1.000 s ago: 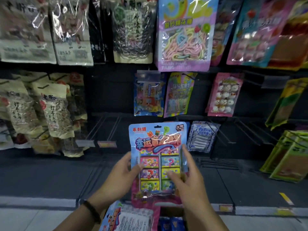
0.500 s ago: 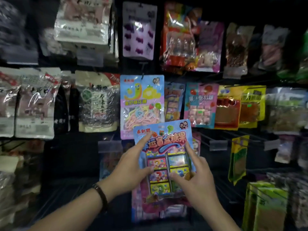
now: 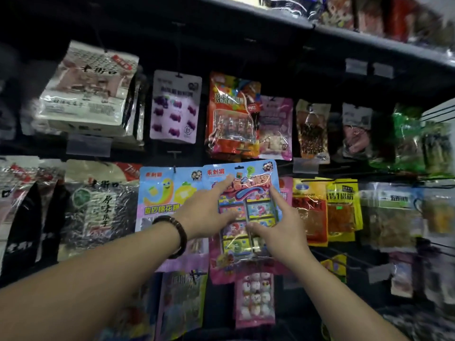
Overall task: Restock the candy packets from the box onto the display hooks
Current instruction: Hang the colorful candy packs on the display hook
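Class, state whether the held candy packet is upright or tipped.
Upright: candy packet header on top, left hand and right hand holding it.

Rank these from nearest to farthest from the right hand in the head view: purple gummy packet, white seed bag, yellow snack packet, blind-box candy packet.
1. blind-box candy packet: centre, held by the right hand.
2. yellow snack packet: hanging just to the hand's right.
3. purple gummy packet: one row up, to the left.
4. white seed bag: far upper left.
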Action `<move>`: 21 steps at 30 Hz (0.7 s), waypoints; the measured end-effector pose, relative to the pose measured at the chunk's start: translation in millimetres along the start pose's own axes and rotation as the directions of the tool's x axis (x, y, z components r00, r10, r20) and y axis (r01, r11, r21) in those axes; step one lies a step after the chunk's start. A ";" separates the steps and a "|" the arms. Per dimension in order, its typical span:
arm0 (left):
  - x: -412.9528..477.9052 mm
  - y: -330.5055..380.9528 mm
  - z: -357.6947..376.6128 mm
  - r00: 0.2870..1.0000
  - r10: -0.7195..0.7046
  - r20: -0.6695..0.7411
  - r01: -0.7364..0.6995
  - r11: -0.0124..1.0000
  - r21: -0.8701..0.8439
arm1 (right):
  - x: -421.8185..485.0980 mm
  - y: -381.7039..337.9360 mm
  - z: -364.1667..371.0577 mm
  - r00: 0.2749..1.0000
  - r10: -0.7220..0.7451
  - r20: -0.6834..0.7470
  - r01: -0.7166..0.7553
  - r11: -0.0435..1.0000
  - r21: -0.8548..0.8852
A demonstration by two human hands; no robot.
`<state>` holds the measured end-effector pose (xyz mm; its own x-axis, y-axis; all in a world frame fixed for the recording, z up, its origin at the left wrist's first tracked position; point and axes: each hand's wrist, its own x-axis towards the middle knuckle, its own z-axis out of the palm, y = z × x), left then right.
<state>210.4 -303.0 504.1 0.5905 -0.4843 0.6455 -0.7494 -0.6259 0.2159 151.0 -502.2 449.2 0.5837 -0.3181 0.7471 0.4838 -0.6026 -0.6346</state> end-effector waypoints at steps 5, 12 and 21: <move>16.9 4.4 -13.7 0.998 -0.041 0.056 0.038 0.997 0.060 | 21.1 0.1 -4.1 1.000 0.003 0.000 -0.003 1.000 0.011; 27.8 -2.0 -12.7 0.995 -0.080 0.062 0.070 0.985 0.155 | 25.3 -2.8 0.5 0.999 0.048 0.026 -0.048 0.999 0.018; 38.9 -8.8 -8.3 0.982 -0.152 0.110 0.123 0.965 0.230 | 45.1 15.5 12.8 0.996 0.087 0.018 -0.083 0.985 -0.151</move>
<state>237.5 -311.2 533.4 0.7269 -0.4481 0.5204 -0.5816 -0.8046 0.1197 193.1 -516.6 470.5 0.6351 -0.3558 0.6856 0.3297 -0.6779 -0.6571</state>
